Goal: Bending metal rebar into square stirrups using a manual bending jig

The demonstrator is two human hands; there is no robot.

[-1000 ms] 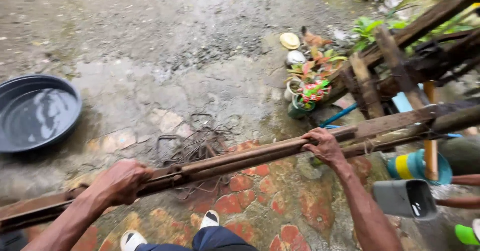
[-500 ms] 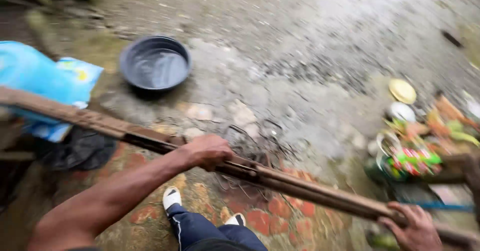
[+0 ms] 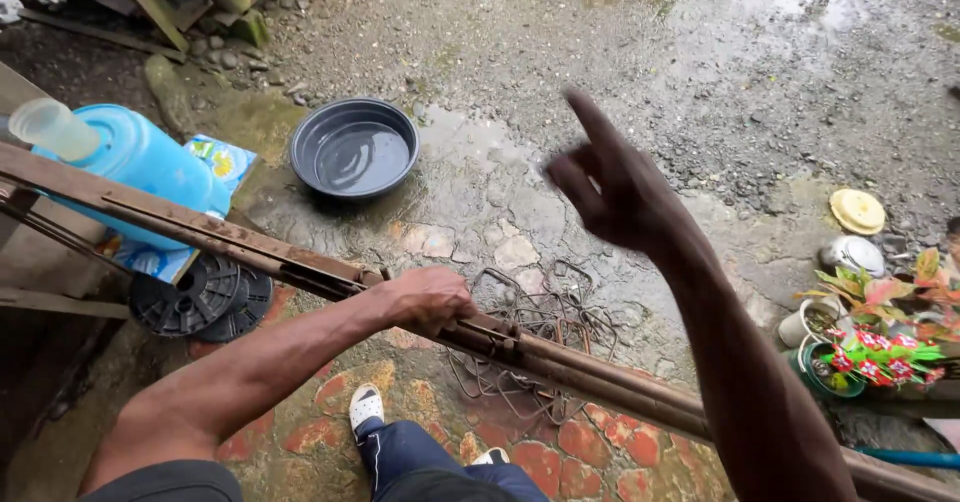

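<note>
A long rusty metal bar (image 3: 250, 247) runs from the upper left down to the lower right, across my body. My left hand (image 3: 425, 300) is closed around it near its middle. My right hand (image 3: 610, 184) is raised in the air above the wet ground, off the bar, holding nothing, with one finger sticking up and the others loosely curled. Under the bar lies a tangle of thin wire (image 3: 545, 317) on the paving.
A dark basin of water (image 3: 354, 149) sits on the wet concrete. At left are a blue water jug (image 3: 135, 162), a black plastic disc (image 3: 200, 297) and wooden planks. Pots with colourful plants (image 3: 870, 337) and a yellow lid (image 3: 857, 210) stand at right. My white shoe (image 3: 366, 407) rests on red stone paving.
My right hand has let go of the bar's right end and risen into the air. My view has swung left, bringing the blue jug and basin closer to centre.
</note>
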